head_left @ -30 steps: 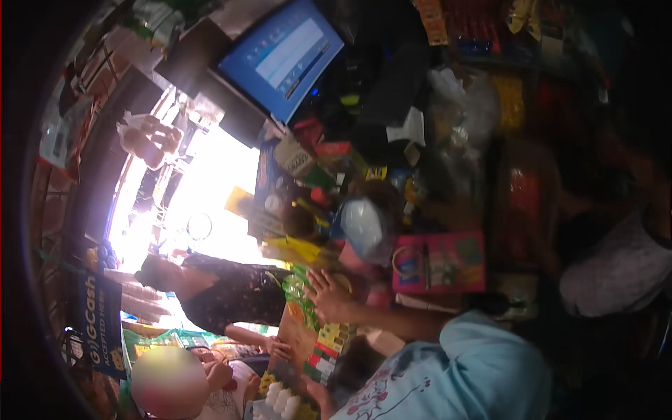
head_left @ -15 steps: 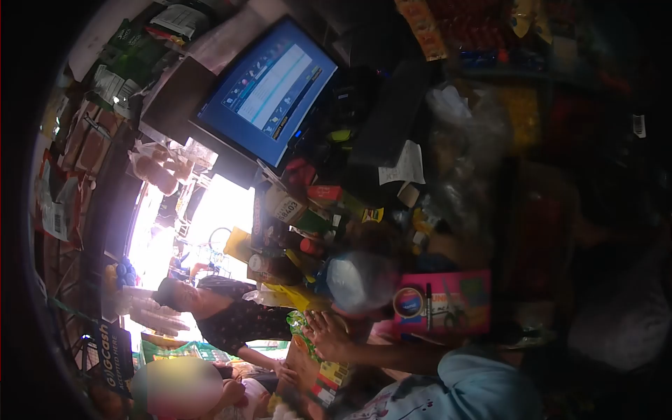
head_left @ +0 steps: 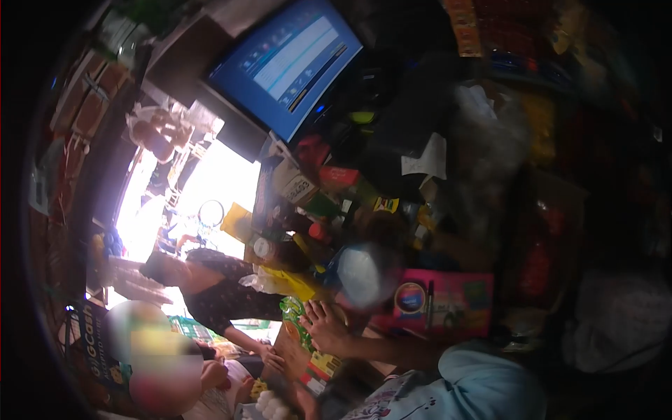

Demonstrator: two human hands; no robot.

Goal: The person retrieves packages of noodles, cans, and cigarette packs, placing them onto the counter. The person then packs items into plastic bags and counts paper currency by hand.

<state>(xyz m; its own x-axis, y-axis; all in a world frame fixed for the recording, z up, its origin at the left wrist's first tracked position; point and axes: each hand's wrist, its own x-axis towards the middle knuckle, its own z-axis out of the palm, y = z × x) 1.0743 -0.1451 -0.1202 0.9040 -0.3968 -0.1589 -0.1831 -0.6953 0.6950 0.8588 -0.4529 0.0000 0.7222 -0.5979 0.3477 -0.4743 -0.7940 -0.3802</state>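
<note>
The view is tipped on its side. A light-blue sleeve leads to my right hand, which lies with its fingers apart against a green patterned pack. Beside its wrist is a yellow and red pack. Close by, another person's hand rests at the brown counter. At the bottom edge, a dim, blurred shape may be my left hand. Its fingers do not show clearly. Near it sit several white eggs.
A lit monitor stands above a crowded counter. A pink box, a clear plastic-covered container, a yellow bag and bottles crowd around the hand. A person in a dark dotted top stands across the counter, with others nearby.
The camera view has shifted, so the monitor sits higher and farther right. More eggs show at the bottom. My right hand stays by the green pack, and the person opposite appears lower.
</note>
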